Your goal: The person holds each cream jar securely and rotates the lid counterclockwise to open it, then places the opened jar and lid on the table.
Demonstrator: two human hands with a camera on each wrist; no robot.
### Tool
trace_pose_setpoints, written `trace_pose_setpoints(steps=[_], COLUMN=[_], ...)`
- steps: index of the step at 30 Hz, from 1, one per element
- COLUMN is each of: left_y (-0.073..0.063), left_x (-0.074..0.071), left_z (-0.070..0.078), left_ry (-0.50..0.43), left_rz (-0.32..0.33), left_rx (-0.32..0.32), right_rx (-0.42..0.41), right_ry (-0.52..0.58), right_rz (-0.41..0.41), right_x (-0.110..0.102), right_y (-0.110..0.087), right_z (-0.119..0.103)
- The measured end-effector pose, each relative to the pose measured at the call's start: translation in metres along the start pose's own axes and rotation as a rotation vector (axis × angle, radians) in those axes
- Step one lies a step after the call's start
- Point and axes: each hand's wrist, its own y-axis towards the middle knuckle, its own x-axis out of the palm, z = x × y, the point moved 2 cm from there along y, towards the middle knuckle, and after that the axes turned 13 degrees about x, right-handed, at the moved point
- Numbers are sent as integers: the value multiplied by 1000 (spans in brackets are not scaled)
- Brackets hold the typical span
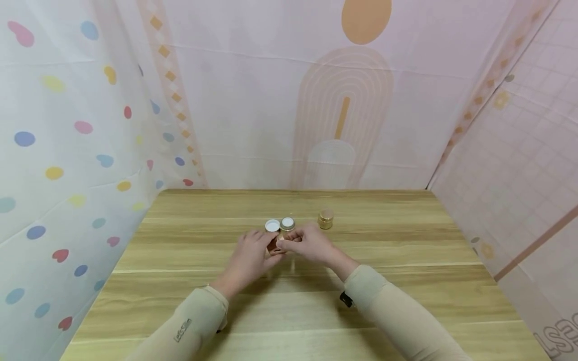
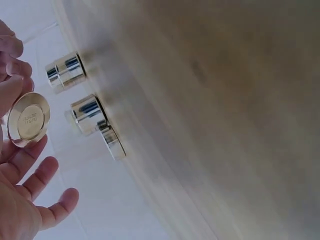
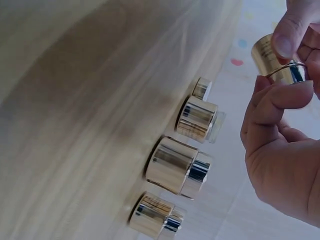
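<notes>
Both hands work on a small shiny gold jar [image 3: 265, 54] held above the table. My left hand [image 1: 247, 256] holds its body, thumb lying along the side. My right hand [image 1: 313, 244] pinches the jar's gold cap [image 3: 295, 74] with thumb and fingers. A seam shows between body and cap; whether the cap is loose or tight I cannot tell. The jar's round flat base [image 2: 30, 120] faces the left wrist camera. Just beyond the hands lies a gold lid [image 1: 272, 225], white inside up. Beside it stands an uncapped gold jar [image 1: 287, 222] with a white top.
A capped gold jar [image 1: 325, 219] stands to the right on the wood-grain table [image 1: 384, 311]. In the right wrist view a larger capped jar [image 3: 172, 165] and a smaller capped one [image 3: 152, 215] are side by side. Patterned cloth [image 1: 253, 115] hangs behind the table.
</notes>
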Motion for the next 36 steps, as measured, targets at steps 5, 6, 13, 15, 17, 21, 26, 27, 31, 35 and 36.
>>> trace_pose_setpoints(steps=[5, 6, 13, 15, 17, 21, 26, 27, 31, 35, 36], left_y=[-3, -3, -2, -2, -3, -2, -2, -2, -1, -2, -2], left_x=[-2, -3, -7, -6, -6, -6, -7, -7, -8, -9, -10], left_z=[7, 8, 13, 13, 12, 12, 12, 12, 13, 16, 18], left_ry=[-27, -25, -47, -55, -67, -102, -145, -154, -174, -166, -166], left_rz=[-9, -14, -32, -33, -33, -20, 14, 25, 59, 83, 88], left_rx=[-7, -4, 29, 38, 49, 72, 70, 64, 8, -67, -76], right_rx=[18, 24, 17, 9, -5, -15, -18, -27, -18, 31, 45], right_ry=[82, 92, 107, 115, 113, 114, 99, 96, 112, 143, 141], right_rz=[-35, -39, -61, -69, -71, -60, -42, -40, -3, 27, 26], right_x=[0, 0, 0, 0, 0, 1, 0, 0, -3, -5, -5], right_y=[-4, -5, -10, -11, -12, -14, -18, -18, -18, -22, -23], right_z=[5, 6, 9, 10, 11, 11, 8, 7, 4, 5, 6])
